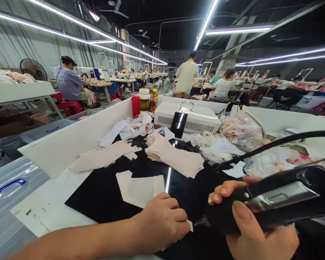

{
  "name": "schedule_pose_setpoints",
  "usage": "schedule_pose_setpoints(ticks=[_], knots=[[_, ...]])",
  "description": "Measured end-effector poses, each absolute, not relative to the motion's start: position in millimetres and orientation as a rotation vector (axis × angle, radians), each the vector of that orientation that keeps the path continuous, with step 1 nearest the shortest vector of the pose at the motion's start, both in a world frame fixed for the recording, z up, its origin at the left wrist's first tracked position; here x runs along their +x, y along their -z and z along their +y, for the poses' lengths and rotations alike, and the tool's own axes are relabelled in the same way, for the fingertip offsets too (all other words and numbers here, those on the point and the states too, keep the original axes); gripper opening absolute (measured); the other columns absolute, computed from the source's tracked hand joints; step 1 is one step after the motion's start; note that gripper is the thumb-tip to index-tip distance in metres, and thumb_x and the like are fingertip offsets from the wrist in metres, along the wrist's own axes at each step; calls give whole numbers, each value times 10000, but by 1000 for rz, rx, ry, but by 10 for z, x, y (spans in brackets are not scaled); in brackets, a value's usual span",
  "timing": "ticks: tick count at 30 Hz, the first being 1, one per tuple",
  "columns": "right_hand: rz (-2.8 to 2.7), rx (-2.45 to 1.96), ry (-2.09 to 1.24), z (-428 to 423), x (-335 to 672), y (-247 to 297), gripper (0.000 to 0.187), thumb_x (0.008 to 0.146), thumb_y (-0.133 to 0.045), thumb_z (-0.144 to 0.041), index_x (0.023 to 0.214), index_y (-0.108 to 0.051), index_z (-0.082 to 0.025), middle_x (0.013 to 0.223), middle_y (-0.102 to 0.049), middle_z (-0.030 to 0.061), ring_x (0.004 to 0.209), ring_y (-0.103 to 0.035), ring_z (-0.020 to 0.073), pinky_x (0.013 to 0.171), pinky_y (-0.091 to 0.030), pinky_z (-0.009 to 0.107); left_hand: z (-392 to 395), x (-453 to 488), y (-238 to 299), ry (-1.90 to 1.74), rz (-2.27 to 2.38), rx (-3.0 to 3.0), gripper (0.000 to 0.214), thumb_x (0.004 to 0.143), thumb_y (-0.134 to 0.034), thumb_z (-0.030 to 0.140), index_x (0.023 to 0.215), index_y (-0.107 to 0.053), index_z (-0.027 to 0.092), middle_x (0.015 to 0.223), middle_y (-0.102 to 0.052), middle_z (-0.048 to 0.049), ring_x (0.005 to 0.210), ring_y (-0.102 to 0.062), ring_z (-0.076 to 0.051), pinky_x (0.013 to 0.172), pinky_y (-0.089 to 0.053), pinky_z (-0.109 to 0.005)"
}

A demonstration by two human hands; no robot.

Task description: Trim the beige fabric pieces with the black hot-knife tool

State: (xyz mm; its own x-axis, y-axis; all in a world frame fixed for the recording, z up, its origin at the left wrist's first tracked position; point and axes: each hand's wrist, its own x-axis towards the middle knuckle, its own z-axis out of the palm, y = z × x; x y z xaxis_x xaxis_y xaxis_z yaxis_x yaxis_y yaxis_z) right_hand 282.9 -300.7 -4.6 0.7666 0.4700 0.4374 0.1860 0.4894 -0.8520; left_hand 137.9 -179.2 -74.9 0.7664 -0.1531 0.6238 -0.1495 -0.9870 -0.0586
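My left hand (164,224) is closed low over the black work surface (103,195), its fingers curled down on a pale cloth piece (143,187). Most of that cloth lies flat beyond the knuckles, and a small white tip pokes out by the fingertips. What sits under the palm is hidden. My right hand (249,225) wraps around a black corded handheld tool (284,195) with a metal plate on its side. The tool's nose points left, close to my left fingers. Ahead lie a thick stack of cream cloth pieces (176,155) and a second, looser pile (105,155).
A white vented box (188,115) with a phone (178,124) against it stands at the back. Bagged cloth (241,128) lies to the right, under the black cable (276,141). White side boards (81,137) edge the table. Other people sit and stand farther off.
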Motion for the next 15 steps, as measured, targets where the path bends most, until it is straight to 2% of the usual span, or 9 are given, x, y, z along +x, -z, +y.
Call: schedule_pose_setpoints(ticks=[3, 15], knots=[[-692, -1029, -167, -2942, 2818, 16, 403, 824, -947, -386, 1093, -664, -284, 769, -683, -22, 667, -668, 183, 625, -645, 324, -1790, 1380, 725, 1039, 258, -2937, 286, 1017, -720, 123, 795, -550, 184, 750, -613, 55, 685, -463, -145, 666, -337, -335], [-755, -1021, -183, -2954, 2856, 158, 359, 886, -908, -330, 1158, -677, -289, 836, -696, -6, 723, -685, 197, 647, -655, 357, -1797, 1373, 731, 1054, 230, -2927, 298, 1025, -710, 116, 788, -544, 185, 727, -580, 46, 683, -459, -146, 680, -355, -332]])
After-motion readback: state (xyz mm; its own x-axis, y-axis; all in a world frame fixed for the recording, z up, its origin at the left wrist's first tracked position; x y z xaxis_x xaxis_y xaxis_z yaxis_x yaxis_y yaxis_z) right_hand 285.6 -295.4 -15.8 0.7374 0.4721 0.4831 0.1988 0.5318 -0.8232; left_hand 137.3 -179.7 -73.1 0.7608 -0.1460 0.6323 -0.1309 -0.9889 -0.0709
